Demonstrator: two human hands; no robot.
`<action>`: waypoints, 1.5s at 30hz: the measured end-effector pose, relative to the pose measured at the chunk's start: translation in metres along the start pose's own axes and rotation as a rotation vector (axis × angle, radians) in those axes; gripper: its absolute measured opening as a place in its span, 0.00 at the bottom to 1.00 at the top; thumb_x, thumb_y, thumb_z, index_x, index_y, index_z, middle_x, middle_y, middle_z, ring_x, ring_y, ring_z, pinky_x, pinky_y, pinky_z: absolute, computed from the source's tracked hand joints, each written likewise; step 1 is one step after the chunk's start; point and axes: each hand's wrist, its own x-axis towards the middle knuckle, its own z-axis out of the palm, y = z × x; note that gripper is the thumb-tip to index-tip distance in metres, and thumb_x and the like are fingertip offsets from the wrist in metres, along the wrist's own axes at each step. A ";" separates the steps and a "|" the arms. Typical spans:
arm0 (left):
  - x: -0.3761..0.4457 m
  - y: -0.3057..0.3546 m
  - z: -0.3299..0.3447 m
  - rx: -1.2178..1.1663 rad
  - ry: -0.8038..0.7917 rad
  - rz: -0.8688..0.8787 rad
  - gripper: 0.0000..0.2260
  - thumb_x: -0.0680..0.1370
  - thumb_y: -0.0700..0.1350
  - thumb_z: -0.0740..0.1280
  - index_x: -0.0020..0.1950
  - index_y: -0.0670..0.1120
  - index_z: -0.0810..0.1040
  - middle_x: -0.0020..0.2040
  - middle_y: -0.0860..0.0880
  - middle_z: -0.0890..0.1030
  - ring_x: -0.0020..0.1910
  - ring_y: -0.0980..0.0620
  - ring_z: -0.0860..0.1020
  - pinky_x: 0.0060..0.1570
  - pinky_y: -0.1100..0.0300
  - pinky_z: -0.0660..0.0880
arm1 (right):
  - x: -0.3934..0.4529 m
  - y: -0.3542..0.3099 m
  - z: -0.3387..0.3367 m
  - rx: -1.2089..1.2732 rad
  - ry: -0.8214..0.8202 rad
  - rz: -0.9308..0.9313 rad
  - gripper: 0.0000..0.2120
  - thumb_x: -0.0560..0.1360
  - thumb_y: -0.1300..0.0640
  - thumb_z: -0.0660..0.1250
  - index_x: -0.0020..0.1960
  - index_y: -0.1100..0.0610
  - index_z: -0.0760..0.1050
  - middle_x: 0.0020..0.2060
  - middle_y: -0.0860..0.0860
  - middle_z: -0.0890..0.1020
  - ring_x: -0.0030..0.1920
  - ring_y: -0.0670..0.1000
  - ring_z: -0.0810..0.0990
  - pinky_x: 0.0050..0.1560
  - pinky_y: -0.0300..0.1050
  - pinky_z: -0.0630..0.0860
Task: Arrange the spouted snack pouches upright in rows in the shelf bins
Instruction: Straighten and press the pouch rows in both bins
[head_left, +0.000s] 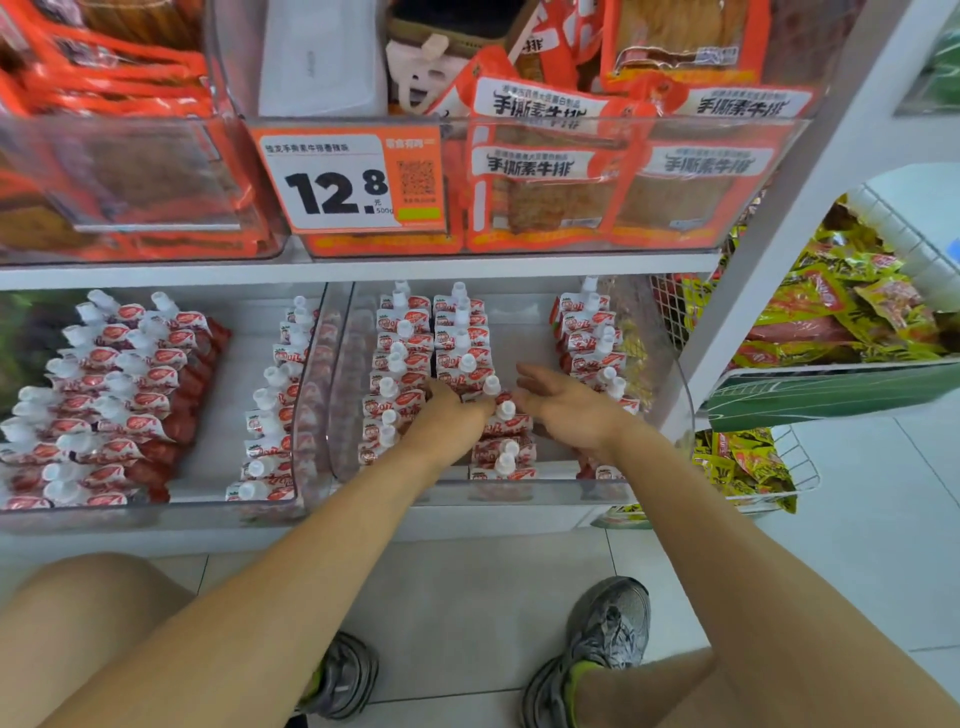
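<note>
From the head camera, looking down at a low shelf, both bare forearms reach into the right clear bin (680, 395). The left hand (451, 422) lies on the second row of spouted pouches (462, 332), knuckles up, its fingers curled down onto a pouch (506, 423) in that row; whether they actually pinch it I cannot tell, since the fingertips are hidden behind the hand. The right hand (563, 402) sits just beside it, palm turned inward, fingers straight and a little apart, holding nothing, between the second row and the third row (589, 332) against the bin's right wall. A first row (397, 358) stands upright just left of the left hand. All pouches are white and red with white caps.

The left clear bin (156, 512) holds two leaning rows (114, 384) at its left and one upright row (275, 410) at its right wall. Above, a price tag (348, 179) reads 12.8 among orange snack packs (613, 176). To the right, a wire basket (893, 228) holds yellow-green packets (841, 306). Two grey sneakers (608, 639) rest on the tiled floor (467, 597).
</note>
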 end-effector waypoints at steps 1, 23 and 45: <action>0.002 0.001 0.002 0.006 -0.022 0.037 0.35 0.72 0.62 0.63 0.76 0.50 0.60 0.70 0.53 0.72 0.69 0.48 0.70 0.69 0.48 0.66 | 0.003 0.002 0.002 0.015 0.006 0.000 0.26 0.81 0.49 0.61 0.77 0.48 0.60 0.74 0.50 0.67 0.74 0.53 0.65 0.74 0.54 0.64; 0.050 0.017 0.010 -0.393 0.090 -0.007 0.21 0.77 0.41 0.63 0.70 0.52 0.67 0.58 0.52 0.79 0.56 0.51 0.77 0.45 0.60 0.75 | 0.033 -0.006 -0.001 0.054 0.180 -0.078 0.22 0.81 0.55 0.58 0.74 0.56 0.62 0.69 0.55 0.73 0.67 0.52 0.72 0.68 0.50 0.68; 0.062 0.021 0.002 -0.215 0.076 0.063 0.20 0.80 0.48 0.63 0.71 0.48 0.66 0.61 0.51 0.75 0.58 0.52 0.72 0.55 0.59 0.67 | 0.056 -0.009 -0.008 0.254 0.144 -0.093 0.19 0.75 0.57 0.68 0.66 0.53 0.75 0.57 0.47 0.82 0.59 0.48 0.79 0.64 0.49 0.74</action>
